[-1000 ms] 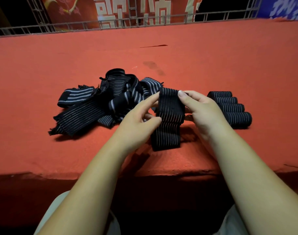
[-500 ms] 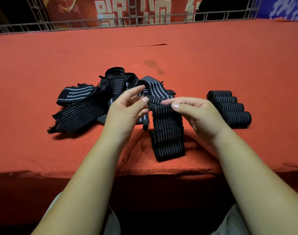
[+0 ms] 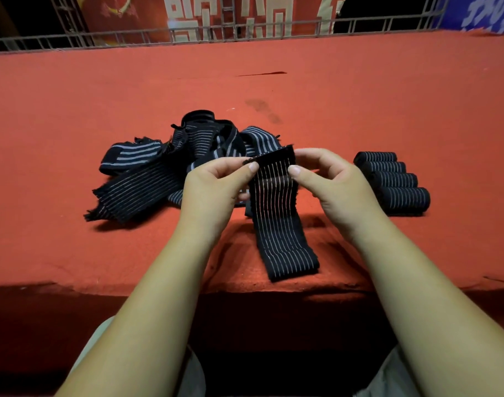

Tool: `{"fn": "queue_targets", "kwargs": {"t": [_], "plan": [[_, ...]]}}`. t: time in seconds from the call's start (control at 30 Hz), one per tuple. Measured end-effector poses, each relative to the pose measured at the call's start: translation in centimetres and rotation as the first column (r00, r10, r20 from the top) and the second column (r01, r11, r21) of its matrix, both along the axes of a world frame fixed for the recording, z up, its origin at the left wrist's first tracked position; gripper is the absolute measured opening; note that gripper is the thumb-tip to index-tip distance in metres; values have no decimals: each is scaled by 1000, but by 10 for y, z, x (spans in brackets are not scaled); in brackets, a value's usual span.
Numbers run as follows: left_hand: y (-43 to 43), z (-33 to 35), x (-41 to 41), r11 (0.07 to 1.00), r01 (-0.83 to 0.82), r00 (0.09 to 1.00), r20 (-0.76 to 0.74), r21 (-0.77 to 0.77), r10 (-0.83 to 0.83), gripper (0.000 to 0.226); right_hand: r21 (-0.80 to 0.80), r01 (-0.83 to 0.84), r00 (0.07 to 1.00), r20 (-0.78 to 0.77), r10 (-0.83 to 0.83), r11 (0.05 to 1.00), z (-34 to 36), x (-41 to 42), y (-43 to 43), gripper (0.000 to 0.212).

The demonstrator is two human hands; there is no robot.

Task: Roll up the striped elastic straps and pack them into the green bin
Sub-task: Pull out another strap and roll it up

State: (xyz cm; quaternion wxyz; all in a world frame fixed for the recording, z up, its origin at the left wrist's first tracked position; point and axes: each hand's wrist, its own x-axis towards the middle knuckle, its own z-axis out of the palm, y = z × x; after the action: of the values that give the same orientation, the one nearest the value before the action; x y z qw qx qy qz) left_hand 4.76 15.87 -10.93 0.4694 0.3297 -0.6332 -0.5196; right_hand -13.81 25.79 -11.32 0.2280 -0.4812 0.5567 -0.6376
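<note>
A black elastic strap with thin white stripes (image 3: pixel 282 224) hangs from both my hands, its lower end lying on the red table (image 3: pixel 359 96) near the front edge. My left hand (image 3: pixel 213 187) pinches its top left corner and my right hand (image 3: pixel 331 184) pinches its top right corner. A tangled pile of loose striped straps (image 3: pixel 164 170) lies to the left and behind my hands. Several rolled straps (image 3: pixel 394 181) sit side by side to the right. No green bin is in view.
The table's front edge (image 3: pixel 245 287) runs just below the strap's end, with my lap beneath it. A metal railing (image 3: pixel 245 30) and red banners stand beyond the far edge. A dark stain (image 3: pixel 262 110) marks the cloth behind the pile.
My hands let the strap down onto the table, then took its far end by the corners and lifted it. The strap now lies stretched toward the front edge.
</note>
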Motion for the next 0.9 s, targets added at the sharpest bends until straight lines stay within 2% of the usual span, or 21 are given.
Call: {"fn": "queue_targets", "kwargs": {"t": [0.27,0.37,0.5,0.6,0.7,0.8,0.9], "plan": [[-1,2,5,1000,6,997,78,15,-7,26,46,40,999,-19,-39,998,-2,7,-13,11],[-12,4,12,998,-66,992,103,4,66,31,78,67,998,-20,-65,995,0,10,-21,13],[-32,10,33,978,-193,964,171,-79,204,22,112,49,999,10,-50,993,1,15,-32,17],[-52,13,54,904,-323,868,293,-281,401,16,113,38,999,21,-41,993,3,20,-40,15],[-70,10,71,796,-375,706,411,-474,577,40,115,33,999,-18,-31,993,5,26,-47,15],[-78,5,84,778,-377,585,522,-503,621,53,145,19,999,-49,-12,989,4,31,-54,17],[-81,-2,88,800,-365,550,584,-476,598,45,144,19,996,-86,-7,989,4,35,-58,16]]}}
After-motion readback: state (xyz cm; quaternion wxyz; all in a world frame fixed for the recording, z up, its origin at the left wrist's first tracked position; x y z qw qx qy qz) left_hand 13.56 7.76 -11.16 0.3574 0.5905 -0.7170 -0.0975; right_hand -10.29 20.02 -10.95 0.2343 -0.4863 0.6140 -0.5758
